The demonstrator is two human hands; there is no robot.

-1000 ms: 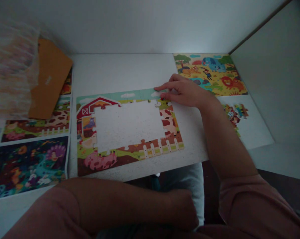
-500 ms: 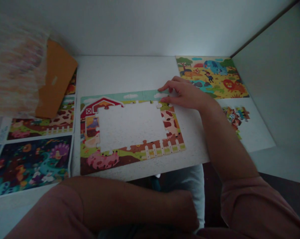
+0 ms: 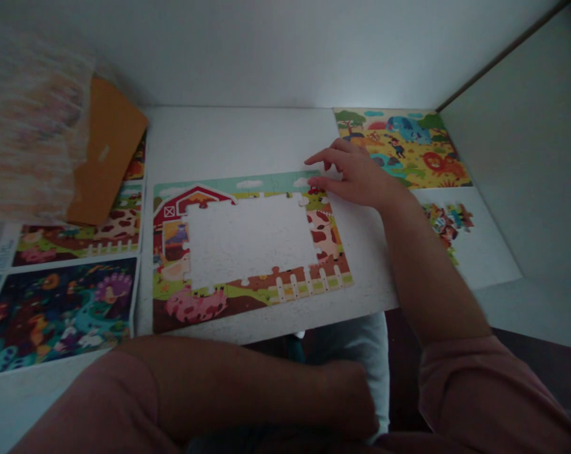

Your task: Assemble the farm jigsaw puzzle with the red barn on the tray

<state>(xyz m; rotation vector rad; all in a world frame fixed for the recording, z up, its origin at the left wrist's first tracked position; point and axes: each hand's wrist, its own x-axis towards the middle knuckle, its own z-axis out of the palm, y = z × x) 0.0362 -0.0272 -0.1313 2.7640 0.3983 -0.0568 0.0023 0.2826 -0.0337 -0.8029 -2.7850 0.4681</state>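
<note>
At the far right corner of the farm puzzle border (image 3: 247, 296), lying on the tabletop (image 3: 242, 135), the right hand (image 3: 344, 173) is keeping its grip fairly wide, around nothing; the left hand's (image 3: 349, 400) grip, by the lap (image 3: 365, 340), I cannot tell. Leftward, the farm picture sheet (image 3: 119, 224) is showing blurred, unreadable margin lettering (image 3: 4, 252) beside an orange board (image 3: 108, 145).
</note>
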